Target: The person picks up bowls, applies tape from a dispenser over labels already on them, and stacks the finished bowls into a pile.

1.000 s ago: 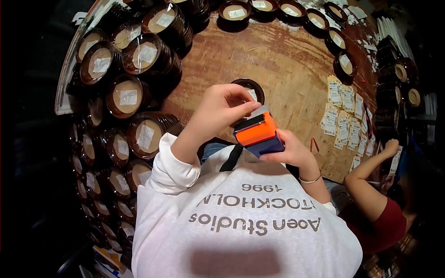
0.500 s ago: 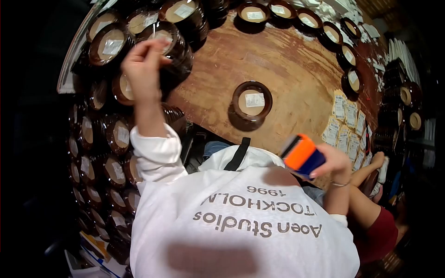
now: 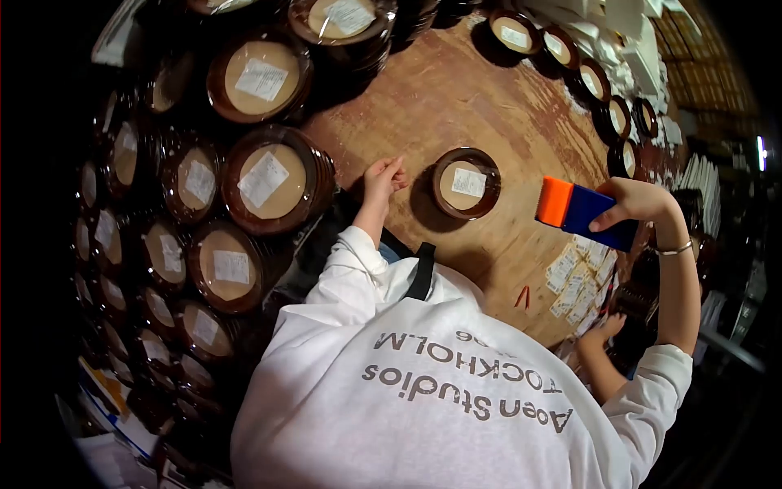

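My right hand [image 3: 631,204] grips the dark blue end of a blue-and-orange tool [image 3: 580,209], raised over the right part of the table. The tool's orange end has a toothed edge and points left. My left hand [image 3: 386,177] is at the left of a brown round dish [image 3: 467,183], apart from it, with its fingers curled together; whether it holds anything small is hidden. The dish has a beige centre with a white printed label [image 3: 468,182] on it.
Stacks of wrapped brown dishes [image 3: 273,181] crowd the left side. More dishes [image 3: 516,35] line the wooden table's [image 3: 456,81] far right edge. Printed label sheets [image 3: 577,281] and a small red V-shaped item [image 3: 523,297] lie at right. Another person's hand [image 3: 604,328] is beside the sheets.
My left hand has come down from the stacks toward the dish. My right hand has lifted the tool up and to the right. The view has shifted, and the red item now shows.
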The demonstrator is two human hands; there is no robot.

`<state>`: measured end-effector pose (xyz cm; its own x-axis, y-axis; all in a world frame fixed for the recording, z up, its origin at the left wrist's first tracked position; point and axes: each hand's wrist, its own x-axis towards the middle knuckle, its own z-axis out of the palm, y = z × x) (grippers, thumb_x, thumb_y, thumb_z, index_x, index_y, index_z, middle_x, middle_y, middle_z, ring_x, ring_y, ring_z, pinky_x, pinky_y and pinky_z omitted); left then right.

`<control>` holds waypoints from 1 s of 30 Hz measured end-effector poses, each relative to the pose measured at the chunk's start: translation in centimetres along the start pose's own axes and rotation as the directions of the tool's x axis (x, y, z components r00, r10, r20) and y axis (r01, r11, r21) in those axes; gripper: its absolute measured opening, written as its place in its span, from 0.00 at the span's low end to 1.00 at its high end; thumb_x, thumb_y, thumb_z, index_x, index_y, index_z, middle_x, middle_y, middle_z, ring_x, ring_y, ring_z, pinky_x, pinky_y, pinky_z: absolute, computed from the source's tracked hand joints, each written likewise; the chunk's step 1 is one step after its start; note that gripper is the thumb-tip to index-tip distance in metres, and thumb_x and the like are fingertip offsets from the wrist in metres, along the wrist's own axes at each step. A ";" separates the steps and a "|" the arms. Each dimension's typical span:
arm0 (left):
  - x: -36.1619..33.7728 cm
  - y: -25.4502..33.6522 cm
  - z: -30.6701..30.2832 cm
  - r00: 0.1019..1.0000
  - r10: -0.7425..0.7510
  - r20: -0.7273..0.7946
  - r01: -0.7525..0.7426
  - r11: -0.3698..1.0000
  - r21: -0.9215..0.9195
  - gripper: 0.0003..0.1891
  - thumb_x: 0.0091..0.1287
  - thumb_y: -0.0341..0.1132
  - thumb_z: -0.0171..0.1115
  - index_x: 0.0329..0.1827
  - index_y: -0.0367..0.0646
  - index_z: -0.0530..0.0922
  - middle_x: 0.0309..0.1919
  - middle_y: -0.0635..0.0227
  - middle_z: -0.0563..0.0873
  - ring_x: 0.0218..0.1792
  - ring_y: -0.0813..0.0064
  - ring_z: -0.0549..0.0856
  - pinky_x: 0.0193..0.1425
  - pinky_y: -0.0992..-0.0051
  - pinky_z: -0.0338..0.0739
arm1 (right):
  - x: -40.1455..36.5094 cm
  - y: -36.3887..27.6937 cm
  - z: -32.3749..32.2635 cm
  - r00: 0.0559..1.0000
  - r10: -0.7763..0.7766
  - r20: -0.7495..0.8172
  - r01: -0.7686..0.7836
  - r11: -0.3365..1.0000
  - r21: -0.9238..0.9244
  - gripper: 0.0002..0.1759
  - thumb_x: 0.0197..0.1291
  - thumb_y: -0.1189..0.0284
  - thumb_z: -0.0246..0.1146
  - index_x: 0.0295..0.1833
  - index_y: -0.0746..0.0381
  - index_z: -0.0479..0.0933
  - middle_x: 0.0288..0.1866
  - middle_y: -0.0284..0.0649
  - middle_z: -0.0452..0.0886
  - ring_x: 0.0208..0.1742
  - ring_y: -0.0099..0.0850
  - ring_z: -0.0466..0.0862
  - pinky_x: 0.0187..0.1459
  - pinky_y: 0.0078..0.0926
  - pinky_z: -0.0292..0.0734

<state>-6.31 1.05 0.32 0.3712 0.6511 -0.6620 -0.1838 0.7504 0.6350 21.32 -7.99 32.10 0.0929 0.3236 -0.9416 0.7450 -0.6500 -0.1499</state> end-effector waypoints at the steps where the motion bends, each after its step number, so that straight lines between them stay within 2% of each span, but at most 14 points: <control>1: 0.3 0.0 -0.2 1.000 -0.006 -0.019 0.005 1.000 -0.024 0.10 0.57 0.39 0.61 0.32 0.41 0.74 0.22 0.72 0.74 0.23 0.81 0.74 0.27 0.79 0.75 | 0.7 -0.8 -0.6 1.000 -0.004 -0.013 0.003 0.998 -0.058 0.28 0.35 0.58 0.69 0.35 0.71 0.76 0.27 0.38 0.79 0.28 0.25 0.78 0.33 0.20 0.70; 4: 1.2 -0.2 -0.5 0.998 -0.062 -0.015 0.060 0.996 -0.070 0.11 0.57 0.38 0.61 0.32 0.41 0.72 0.22 0.72 0.73 0.21 0.81 0.74 0.26 0.79 0.75 | 2.8 -1.9 -1.9 0.999 0.036 0.003 -0.035 0.992 -0.120 0.28 0.35 0.58 0.69 0.36 0.70 0.76 0.27 0.38 0.79 0.28 0.25 0.78 0.33 0.20 0.70; 6: 2.1 -1.3 -0.9 0.999 -0.019 0.034 0.017 0.998 0.054 0.11 0.57 0.37 0.61 0.31 0.40 0.70 0.22 0.71 0.73 0.19 0.81 0.74 0.22 0.81 0.74 | 3.8 -2.1 -2.1 0.997 0.071 0.015 -0.067 0.982 -0.178 0.28 0.35 0.57 0.69 0.37 0.70 0.77 0.28 0.39 0.79 0.29 0.25 0.78 0.34 0.20 0.71; 10: 3.4 -3.4 -0.1 0.997 0.070 -0.017 -0.069 0.994 0.080 0.11 0.55 0.35 0.62 0.28 0.39 0.69 0.21 0.70 0.74 0.16 0.81 0.73 0.17 0.83 0.72 | 4.6 -1.5 -1.8 0.992 0.123 0.028 -0.116 0.977 -0.178 0.28 0.35 0.57 0.69 0.37 0.69 0.77 0.29 0.39 0.80 0.30 0.26 0.79 0.35 0.21 0.71; 13: 4.1 -4.7 1.0 0.983 0.157 -0.096 -0.140 0.976 0.165 0.12 0.53 0.34 0.64 0.28 0.37 0.70 0.20 0.68 0.75 0.15 0.80 0.73 0.14 0.82 0.70 | 3.9 -1.6 -1.4 0.993 0.114 0.016 -0.111 0.984 -0.136 0.27 0.36 0.58 0.69 0.37 0.69 0.77 0.28 0.38 0.79 0.29 0.25 0.78 0.35 0.21 0.71; 15: 3.8 -5.1 1.7 0.967 0.219 -0.126 -0.159 0.915 0.370 0.13 0.52 0.35 0.65 0.29 0.36 0.71 0.19 0.67 0.76 0.14 0.79 0.74 0.12 0.82 0.68 | 3.7 -0.5 -1.0 0.996 0.083 0.027 -0.080 0.992 -0.102 0.27 0.37 0.58 0.69 0.36 0.70 0.76 0.28 0.38 0.79 0.28 0.24 0.78 0.34 0.20 0.71; 16: 4.3 -5.7 1.7 0.967 0.220 -0.125 -0.160 0.915 0.371 0.13 0.52 0.35 0.65 0.29 0.36 0.71 0.19 0.67 0.76 0.14 0.79 0.74 0.12 0.82 0.68 | 3.7 0.0 -0.7 0.998 0.050 0.038 -0.048 0.997 -0.062 0.26 0.37 0.57 0.69 0.36 0.70 0.76 0.27 0.37 0.79 0.28 0.24 0.77 0.34 0.20 0.71; 18: 5.4 -7.8 1.6 0.929 0.367 -0.044 -0.270 0.756 0.596 0.13 0.51 0.35 0.65 0.30 0.34 0.72 0.20 0.62 0.77 0.15 0.74 0.76 0.15 0.76 0.69 | 3.7 0.6 -0.1 0.999 0.015 0.038 -0.015 1.000 -0.004 0.28 0.34 0.55 0.69 0.32 0.70 0.76 0.23 0.36 0.77 0.25 0.24 0.76 0.32 0.21 0.70; 19: 5.0 -7.8 1.9 0.894 0.445 0.041 -0.344 0.627 0.700 0.11 0.52 0.33 0.63 0.29 0.34 0.72 0.21 0.57 0.78 0.19 0.66 0.78 0.23 0.71 0.71 | 3.7 0.8 0.1 0.999 0.010 0.039 -0.011 1.000 0.025 0.28 0.34 0.55 0.69 0.33 0.70 0.76 0.24 0.37 0.77 0.25 0.24 0.76 0.32 0.22 0.70; 20: 4.7 -7.8 2.2 0.895 0.443 0.047 -0.344 0.622 0.703 0.11 0.52 0.33 0.63 0.29 0.34 0.72 0.21 0.57 0.78 0.19 0.66 0.78 0.23 0.71 0.71 | 3.7 0.9 0.4 0.999 0.003 0.041 -0.005 0.998 0.055 0.28 0.34 0.55 0.69 0.33 0.70 0.76 0.24 0.37 0.78 0.26 0.24 0.76 0.32 0.22 0.70; 22: 4.3 -7.3 2.6 0.921 0.387 0.039 -0.278 0.585 0.762 0.09 0.54 0.32 0.60 0.27 0.34 0.72 0.22 0.53 0.78 0.24 0.60 0.78 0.30 0.69 0.71 | 3.8 1.0 0.9 1.000 0.008 0.019 -0.010 0.998 0.059 0.28 0.34 0.56 0.69 0.34 0.70 0.76 0.24 0.38 0.78 0.26 0.24 0.76 0.32 0.22 0.70; 26: 3.8 -6.2 2.7 0.910 0.404 0.092 -0.308 0.511 0.803 0.07 0.56 0.31 0.58 0.26 0.35 0.72 0.23 0.53 0.78 0.27 0.57 0.78 0.31 0.69 0.71 | 4.5 2.6 1.6 1.000 0.001 -0.021 0.001 0.997 0.074 0.29 0.34 0.57 0.69 0.35 0.71 0.75 0.26 0.38 0.78 0.27 0.25 0.77 0.33 0.22 0.71; 29: 3.7 -5.8 2.7 0.925 0.349 0.148 -0.306 0.457 0.835 0.08 0.56 0.31 0.58 0.33 0.35 0.71 0.24 0.53 0.79 0.30 0.55 0.79 0.32 0.67 0.72 | 4.5 2.8 1.9 1.000 0.014 -0.016 -0.013 0.995 0.101 0.28 0.37 0.57 0.68 0.37 0.71 0.76 0.27 0.37 0.78 0.27 0.24 0.77 0.33 0.20 0.71; 30: 3.8 -5.8 2.9 0.935 0.339 0.103 -0.253 0.434 0.865 0.10 0.56 0.31 0.57 0.37 0.35 0.69 0.26 0.52 0.79 0.31 0.55 0.79 0.33 0.66 0.72 | 4.5 2.9 2.0 1.000 0.014 -0.018 -0.012 0.994 0.107 0.28 0.37 0.57 0.68 0.37 0.71 0.76 0.27 0.37 0.78 0.27 0.24 0.77 0.33 0.20 0.71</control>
<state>-1.23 -1.17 -4.70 0.3789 0.8515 -0.3626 0.6136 0.0622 0.7872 22.56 -9.77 26.82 0.1152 0.3273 -0.9379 0.6692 -0.7233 -0.1703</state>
